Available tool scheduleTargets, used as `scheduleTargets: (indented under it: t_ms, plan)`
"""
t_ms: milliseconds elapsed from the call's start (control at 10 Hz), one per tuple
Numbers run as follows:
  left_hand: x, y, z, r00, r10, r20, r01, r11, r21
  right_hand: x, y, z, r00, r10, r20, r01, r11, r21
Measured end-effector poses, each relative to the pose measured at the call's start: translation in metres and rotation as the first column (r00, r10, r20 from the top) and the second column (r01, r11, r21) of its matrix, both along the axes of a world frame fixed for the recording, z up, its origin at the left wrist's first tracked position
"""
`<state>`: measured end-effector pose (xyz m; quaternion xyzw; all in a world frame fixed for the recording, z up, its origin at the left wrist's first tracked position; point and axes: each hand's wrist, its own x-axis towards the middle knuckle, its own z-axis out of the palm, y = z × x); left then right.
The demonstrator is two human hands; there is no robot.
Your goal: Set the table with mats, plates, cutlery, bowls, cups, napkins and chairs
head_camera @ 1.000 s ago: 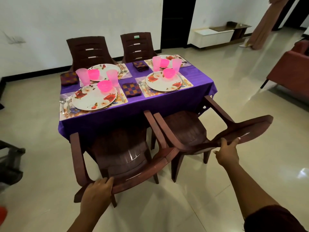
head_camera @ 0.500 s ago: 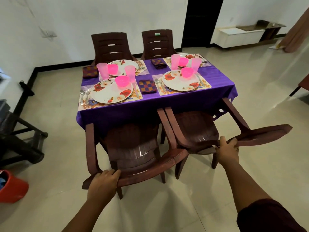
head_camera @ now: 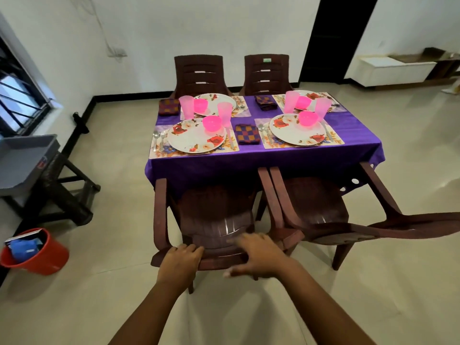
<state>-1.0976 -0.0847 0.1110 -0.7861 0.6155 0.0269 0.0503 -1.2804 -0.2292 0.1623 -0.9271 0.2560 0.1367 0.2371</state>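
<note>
A table with a purple cloth (head_camera: 261, 163) carries several place settings: floral mats, flowered plates (head_camera: 196, 139), pink bowls (head_camera: 211, 122), pink cups, cutlery and checked napkins (head_camera: 247, 134). Two brown plastic chairs stand at the near side. My left hand (head_camera: 180, 261) grips the top of the backrest of the near left chair (head_camera: 211, 215). My right hand (head_camera: 258, 257), blurred, hovers with spread fingers over the same backrest, and I cannot tell if it touches. The near right chair (head_camera: 318, 202) stands beside it with nobody holding it. Two more chairs (head_camera: 199, 73) stand at the far side.
A red bucket (head_camera: 37, 252) with blue items sits on the floor at the left. A grey tray on a dark stand (head_camera: 29, 168) is beside it, under a window. A dark doorway (head_camera: 333, 38) and a low white cabinet (head_camera: 395, 70) are at the back right.
My right hand has let go of the right chair's backrest and moved left to the left chair's backrest. The view has shifted left and closer to the table.
</note>
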Motion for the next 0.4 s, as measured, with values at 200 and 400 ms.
scheduleTargets:
  t_ms: [200,400]
  plan:
    - [0.001,-0.005,0.004,1.000,-0.014,0.027,0.011,0.996,0.089,0.010,0.001,-0.028,0.976,0.056,-0.209,-0.103,0.970,-0.220]
    - [0.014,0.010,0.007,0.986,-0.156,0.052,0.160,0.983,-0.088,0.035,-0.004,0.021,0.958,0.061,-0.280,0.047,0.930,0.366]
